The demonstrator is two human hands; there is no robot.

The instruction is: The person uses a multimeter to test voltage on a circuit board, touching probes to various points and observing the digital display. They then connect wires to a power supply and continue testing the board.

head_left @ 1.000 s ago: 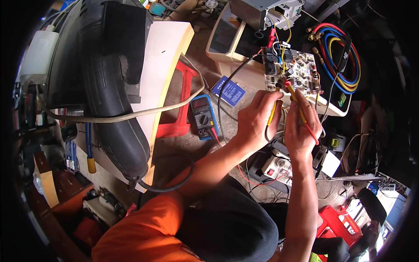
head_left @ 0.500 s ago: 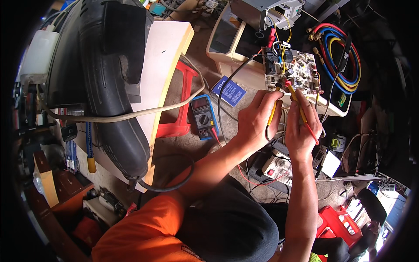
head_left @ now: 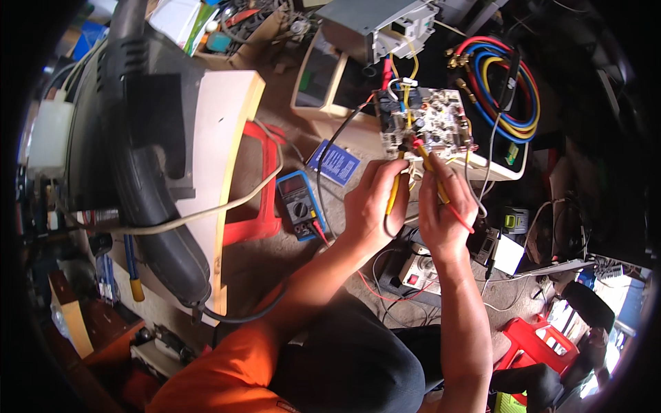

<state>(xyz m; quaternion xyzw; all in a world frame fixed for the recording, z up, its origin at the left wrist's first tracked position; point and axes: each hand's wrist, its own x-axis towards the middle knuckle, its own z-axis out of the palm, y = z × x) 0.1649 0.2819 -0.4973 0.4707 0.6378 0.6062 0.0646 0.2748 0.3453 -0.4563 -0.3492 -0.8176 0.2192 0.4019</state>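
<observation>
My left hand (head_left: 375, 199) is closed round a yellow test probe (head_left: 392, 196) with a dark lead. Beside it, my right hand (head_left: 446, 206) grips a second yellow test probe (head_left: 438, 184), red at the tip end and on a red lead. Both probes point at the near edge of a populated circuit board (head_left: 437, 120); whether the tips touch it I cannot tell. Wires and a red clip (head_left: 387, 72) run from the board's far left corner. On the floor to the left lies a blue-edged multimeter (head_left: 299, 206) with a red lead plugged in.
A blue booklet (head_left: 334, 163) lies near the multimeter. Coiled red, blue and yellow hoses (head_left: 509, 89) rest right of the board, a grey metal housing (head_left: 365, 27) behind it. Below my hands sits a switched power box (head_left: 416, 268). A white board (head_left: 220, 138) and red stool (head_left: 255, 227) stand left.
The whole view has shifted, so the board, multimeter and hands appear further left and lower. Both hands keep their probes at the board's near edge.
</observation>
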